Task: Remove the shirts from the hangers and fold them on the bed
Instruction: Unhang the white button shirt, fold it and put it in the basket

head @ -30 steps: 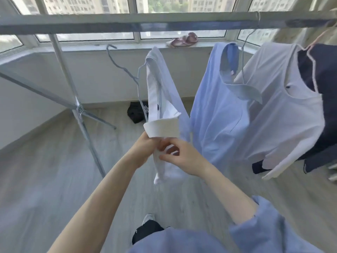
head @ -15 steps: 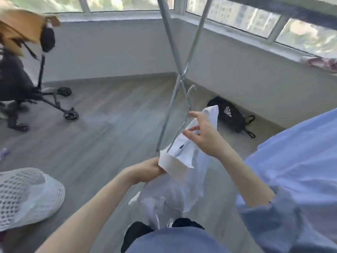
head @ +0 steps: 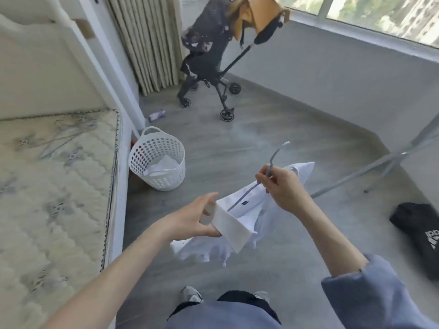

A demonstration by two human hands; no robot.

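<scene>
Grey floor [head: 237,143] fills the middle of the room, and the bed [head: 59,198] runs along your left with its quilted mattress showing. Some bare hangers [head: 64,136] lie on the mattress near its far end. Just beside the bed's corner a white basket [head: 158,160] stands on the floor with some pale cloth in the bottom. Farther back a dark stroller [head: 213,55] stands near the curtain [head: 147,39], under the window [head: 380,15]. On your right the legs of a metal drying rack [head: 380,162] cross the floor, and a black bag [head: 420,231] lies near them.

You hold the white shirt [head: 251,205] in the air in front of you, above the floor and to the right of the bed, not over it. The hanger [head: 273,162] is inside the shirt: its grey neck comes out through the collar and its hook points up and away from you.

Your left hand [head: 190,219] has its grip on the near edge of the collar, thumb below and fingers above. Your right hand [head: 282,188] has a narrow grip, pinching the hanger's neck just above the collar. The body of the shirt hangs crumpled below both hands, apart from the floor.
</scene>
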